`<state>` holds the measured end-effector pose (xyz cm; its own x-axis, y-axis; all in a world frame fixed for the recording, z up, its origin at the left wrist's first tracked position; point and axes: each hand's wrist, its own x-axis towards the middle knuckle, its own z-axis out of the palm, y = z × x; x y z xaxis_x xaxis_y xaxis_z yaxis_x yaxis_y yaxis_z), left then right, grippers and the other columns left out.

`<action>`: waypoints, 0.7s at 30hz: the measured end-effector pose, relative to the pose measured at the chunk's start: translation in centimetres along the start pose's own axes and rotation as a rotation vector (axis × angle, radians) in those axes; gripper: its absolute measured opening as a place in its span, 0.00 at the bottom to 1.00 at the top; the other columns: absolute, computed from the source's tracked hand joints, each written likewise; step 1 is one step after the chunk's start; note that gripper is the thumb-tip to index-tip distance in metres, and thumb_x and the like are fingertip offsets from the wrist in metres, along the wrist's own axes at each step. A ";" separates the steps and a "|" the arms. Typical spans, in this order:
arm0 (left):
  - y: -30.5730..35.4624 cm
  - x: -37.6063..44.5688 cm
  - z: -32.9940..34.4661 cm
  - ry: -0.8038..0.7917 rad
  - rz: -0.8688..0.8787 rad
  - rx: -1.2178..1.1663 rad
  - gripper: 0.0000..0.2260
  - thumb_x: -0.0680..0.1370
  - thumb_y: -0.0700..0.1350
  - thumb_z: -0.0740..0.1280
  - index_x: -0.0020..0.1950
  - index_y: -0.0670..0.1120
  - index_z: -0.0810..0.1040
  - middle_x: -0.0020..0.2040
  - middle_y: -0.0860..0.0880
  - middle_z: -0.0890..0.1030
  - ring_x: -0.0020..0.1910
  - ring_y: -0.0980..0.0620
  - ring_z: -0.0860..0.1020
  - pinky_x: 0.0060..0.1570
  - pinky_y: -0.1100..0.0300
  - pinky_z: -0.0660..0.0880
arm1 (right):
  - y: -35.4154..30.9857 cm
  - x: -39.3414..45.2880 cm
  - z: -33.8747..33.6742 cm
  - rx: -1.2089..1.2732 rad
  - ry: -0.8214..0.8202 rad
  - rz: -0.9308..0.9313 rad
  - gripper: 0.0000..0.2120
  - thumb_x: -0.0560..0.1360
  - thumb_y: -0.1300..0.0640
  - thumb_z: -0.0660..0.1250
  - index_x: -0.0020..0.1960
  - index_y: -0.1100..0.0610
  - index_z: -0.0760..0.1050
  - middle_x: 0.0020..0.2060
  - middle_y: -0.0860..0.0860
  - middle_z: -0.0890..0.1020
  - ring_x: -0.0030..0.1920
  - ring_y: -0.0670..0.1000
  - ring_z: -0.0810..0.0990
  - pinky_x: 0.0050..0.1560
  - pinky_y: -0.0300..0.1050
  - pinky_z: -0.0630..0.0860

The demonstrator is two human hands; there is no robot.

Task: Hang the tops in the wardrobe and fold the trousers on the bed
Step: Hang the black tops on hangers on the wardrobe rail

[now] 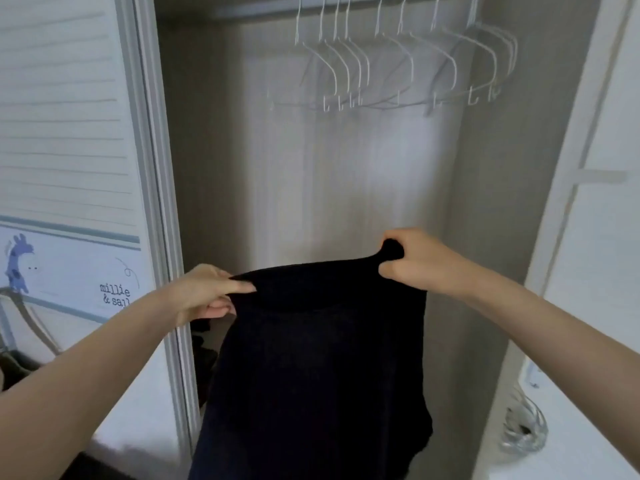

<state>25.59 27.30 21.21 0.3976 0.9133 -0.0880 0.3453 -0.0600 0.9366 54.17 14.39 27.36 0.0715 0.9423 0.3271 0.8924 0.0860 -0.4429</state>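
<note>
Black knit garment [318, 368] hangs in front of the open wardrobe [346, 185], held up by its top edge between both hands. I cannot tell whether it is a top or trousers: its lower part runs out of frame at the bottom, and the dark fabric shows almost no detail. Left hand [204, 292] pinches the left end of the top edge, thumb on top and fingers underneath, forearm reaching up from lower left. Right hand [412, 261] is clenched round a bunched fold at the right end, slightly higher than the left.

Thin white wire hangers [398, 71] hang bare on the rail above, hooks cut off at the top edge. White louvred door [62, 109] stands left. Below it, a white panel with a blue giraffe drawing [69, 275] reads "millie & sal…", the rest hidden by my left arm. Clear crumpled object [524, 427] at lower right is too blurred to identify.
</note>
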 end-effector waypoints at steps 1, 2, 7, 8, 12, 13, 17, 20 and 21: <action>0.4 0.7 -0.4 0.008 -0.015 -0.180 0.25 0.60 0.47 0.78 0.54 0.39 0.80 0.38 0.45 0.85 0.36 0.54 0.84 0.33 0.63 0.79 | 0.5 0.5 0.3 -0.025 -0.018 0.023 0.07 0.69 0.58 0.68 0.37 0.57 0.71 0.33 0.50 0.75 0.35 0.51 0.76 0.32 0.41 0.68; 0.7 1.5 -0.7 -0.002 -0.034 -0.309 0.27 0.61 0.45 0.78 0.58 0.39 0.79 0.45 0.42 0.86 0.43 0.50 0.85 0.38 0.60 0.82 | 0.8 0.8 0.7 -0.027 -0.032 0.052 0.10 0.70 0.56 0.70 0.36 0.56 0.70 0.32 0.49 0.75 0.34 0.50 0.75 0.31 0.41 0.67; 2.9 3.7 -0.5 -0.156 -0.106 -0.651 0.12 0.70 0.37 0.70 0.53 0.38 0.79 0.45 0.39 0.85 0.40 0.47 0.85 0.40 0.51 0.83 | 2.6 2.6 2.8 -0.134 0.056 0.132 0.12 0.75 0.48 0.69 0.40 0.54 0.71 0.36 0.48 0.75 0.39 0.49 0.75 0.36 0.39 0.68; 3.2 4.2 -0.4 -0.183 -0.088 -0.684 0.07 0.71 0.38 0.69 0.48 0.39 0.79 0.40 0.42 0.84 0.37 0.48 0.84 0.41 0.49 0.83 | 2.9 3.0 3.1 -0.222 0.083 0.151 0.12 0.76 0.48 0.68 0.42 0.55 0.70 0.40 0.50 0.75 0.43 0.52 0.76 0.39 0.42 0.69; 4.1 5.2 -0.7 -0.359 -0.012 -0.686 0.09 0.76 0.44 0.66 0.47 0.40 0.83 0.42 0.44 0.83 0.40 0.48 0.82 0.40 0.54 0.82 | 3.5 4.4 4.1 -0.425 0.133 0.325 0.12 0.78 0.48 0.63 0.46 0.57 0.71 0.50 0.60 0.78 0.51 0.61 0.78 0.43 0.46 0.71; 4.5 5.4 -1.0 -0.382 0.008 -0.679 0.11 0.77 0.45 0.65 0.49 0.41 0.84 0.44 0.44 0.84 0.42 0.47 0.83 0.39 0.55 0.81 | 3.6 4.9 4.3 -0.437 0.148 0.377 0.13 0.79 0.48 0.63 0.47 0.59 0.72 0.51 0.61 0.79 0.51 0.62 0.79 0.45 0.46 0.73; 5.2 7.8 -3.8 -0.353 0.037 -0.609 0.10 0.74 0.46 0.67 0.49 0.44 0.85 0.43 0.47 0.84 0.39 0.50 0.84 0.36 0.59 0.81 | 3.8 6.7 5.6 -0.080 0.216 0.475 0.17 0.77 0.48 0.66 0.38 0.62 0.72 0.35 0.61 0.82 0.33 0.58 0.84 0.41 0.47 0.81; 4.5 10.6 -5.6 -0.245 0.003 -0.455 0.11 0.75 0.47 0.68 0.54 0.43 0.82 0.40 0.47 0.84 0.37 0.51 0.83 0.36 0.60 0.80 | 2.9 7.5 6.7 0.705 0.139 0.518 0.10 0.77 0.60 0.67 0.49 0.68 0.77 0.36 0.60 0.82 0.33 0.56 0.84 0.44 0.51 0.83; 4.3 11.5 -5.9 -0.219 -0.008 -0.414 0.11 0.76 0.47 0.67 0.54 0.43 0.81 0.40 0.47 0.84 0.38 0.50 0.83 0.38 0.59 0.80 | 2.6 7.6 6.9 0.880 0.123 0.520 0.08 0.77 0.62 0.67 0.52 0.68 0.77 0.38 0.59 0.82 0.36 0.55 0.83 0.44 0.52 0.83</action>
<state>26.58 39.90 26.25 0.5814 0.8041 -0.1240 -0.0010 0.1531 0.9882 53.96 23.98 22.98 0.4452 0.8953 -0.0179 0.0993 -0.0692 -0.9926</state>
